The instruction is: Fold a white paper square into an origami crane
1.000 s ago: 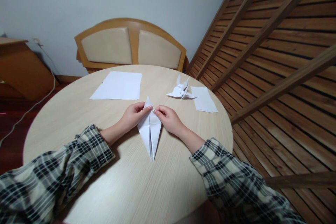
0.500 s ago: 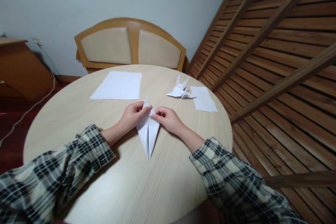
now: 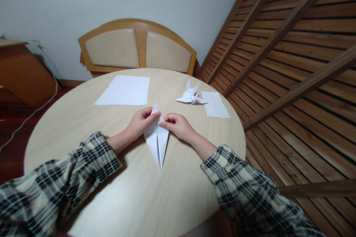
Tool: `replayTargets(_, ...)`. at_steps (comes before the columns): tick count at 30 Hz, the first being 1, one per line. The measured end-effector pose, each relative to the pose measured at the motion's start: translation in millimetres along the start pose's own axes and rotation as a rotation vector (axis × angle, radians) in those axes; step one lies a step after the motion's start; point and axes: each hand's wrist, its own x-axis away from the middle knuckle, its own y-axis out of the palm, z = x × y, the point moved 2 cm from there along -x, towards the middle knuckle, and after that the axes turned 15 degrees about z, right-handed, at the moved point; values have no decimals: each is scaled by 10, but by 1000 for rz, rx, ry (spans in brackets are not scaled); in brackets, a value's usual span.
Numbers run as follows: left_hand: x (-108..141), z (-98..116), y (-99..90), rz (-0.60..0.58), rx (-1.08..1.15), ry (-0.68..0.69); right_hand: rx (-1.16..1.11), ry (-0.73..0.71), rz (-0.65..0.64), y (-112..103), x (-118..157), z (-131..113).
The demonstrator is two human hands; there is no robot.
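Note:
A white folded paper, shaped like a long narrow diamond with a slit down its lower middle, is held between my two hands above the table. My left hand pinches its upper left side, thumb on top near the upper point. On the other side, my right hand grips the right edge between thumb and curled fingers. The fingers behind the paper are partly hidden. Beyond my right hand stands a folded paper crane.
The round wooden table bears a stack of white paper sheets at the back left and smaller paper pieces at the right. A headboard stands behind it, a slatted wooden frame at the right.
The folded paper has tilted slightly, its lower point swinging a little to the right and its upper point a little left. Both hands keep nearly the same place and grip.

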Motion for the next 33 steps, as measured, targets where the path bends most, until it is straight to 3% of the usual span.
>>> replayTargets(5, -15, -7, -7, 34, 33, 36, 12, -9, -17, -3, 1, -4)
replayTargets(13, -18, -38, -3, 65, 125, -30, 91, -46, -76, -1, 14, -13)
replayTargets(33, -14, 9, -19, 90, 40, 0, 163, -69, -91, -3, 20, -31)
